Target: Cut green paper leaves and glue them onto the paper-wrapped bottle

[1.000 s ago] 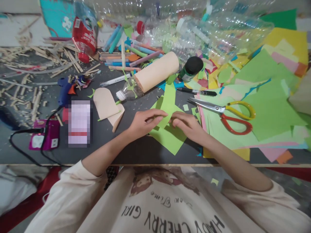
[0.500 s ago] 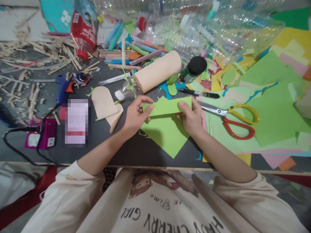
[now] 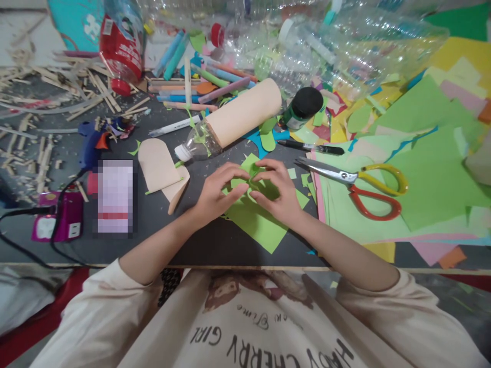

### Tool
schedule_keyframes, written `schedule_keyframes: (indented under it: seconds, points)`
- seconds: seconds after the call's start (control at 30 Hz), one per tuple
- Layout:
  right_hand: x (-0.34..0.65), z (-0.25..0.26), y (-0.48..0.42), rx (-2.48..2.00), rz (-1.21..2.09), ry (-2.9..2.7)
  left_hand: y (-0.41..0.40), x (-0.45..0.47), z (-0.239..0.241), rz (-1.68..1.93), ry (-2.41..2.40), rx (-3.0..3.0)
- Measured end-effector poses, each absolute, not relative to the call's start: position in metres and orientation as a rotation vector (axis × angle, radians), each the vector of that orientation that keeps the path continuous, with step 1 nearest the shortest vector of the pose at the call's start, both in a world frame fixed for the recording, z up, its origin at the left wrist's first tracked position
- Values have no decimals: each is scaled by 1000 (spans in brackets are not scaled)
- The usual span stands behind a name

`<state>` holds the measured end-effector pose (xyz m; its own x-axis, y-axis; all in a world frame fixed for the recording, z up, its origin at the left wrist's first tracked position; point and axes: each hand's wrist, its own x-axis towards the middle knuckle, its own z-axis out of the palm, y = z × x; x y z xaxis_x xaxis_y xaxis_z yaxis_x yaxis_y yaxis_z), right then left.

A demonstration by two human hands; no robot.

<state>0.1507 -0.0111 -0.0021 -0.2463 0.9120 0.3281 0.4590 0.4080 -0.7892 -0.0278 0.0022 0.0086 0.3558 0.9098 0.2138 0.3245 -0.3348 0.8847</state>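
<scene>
Near the table's front edge, my left hand (image 3: 218, 193) and my right hand (image 3: 282, 194) come together, fingers curved. Between their fingertips they hold a light green paper strip (image 3: 253, 174), now bunched or bent and mostly hidden by the fingers. Beneath them a light green paper sheet (image 3: 266, 232) lies flat on the dark tabletop. Scissors (image 3: 347, 177) with one yellow and one red handle rest to the right, blades parted slightly. Just beyond my hands lies a clear bottle (image 3: 201, 140) wrapped in a peach paper tube (image 3: 245, 112).
Left of my hands are peach paper cutouts (image 3: 159, 166), a blurred-out phone-like object (image 3: 115, 197) and a blue glue gun (image 3: 90, 145) with its cord. A black-capped jar (image 3: 303, 107), a black pen (image 3: 310, 147), markers, plastic bottles and wood sticks crowd the back. Coloured paper (image 3: 433, 194) covers the right.
My hands have drawn together, and the strip that was stretched flat between them is now bent between the fingertips. The view has shifted slightly.
</scene>
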Motion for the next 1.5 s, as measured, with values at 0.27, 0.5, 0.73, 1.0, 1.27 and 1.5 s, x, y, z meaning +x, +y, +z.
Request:
schedule_keyframes:
  seconds: [0.27,0.5,0.73,1.0,1.27,1.5]
  points:
    - [152,-5,-13,-1188,896,-1713,-1,-25,5,943,1293,1669]
    - [152,-10,-5,-1200,1288,-1470,-3,-21,1,882,1164,1429]
    - [155,-6,-1,-1317,1257,-1361,1,-22,4,943,1102,1359]
    - [154,-8,-1,-1233,1250,-1328,3,-23,3,970,1106,1382]
    - [154,-13,0,-1211,1224,-1310,2,-24,4,956,1128,1387]
    - [153,-11,0,-1204,1228,-1280,2,-23,5,957,1122,1398]
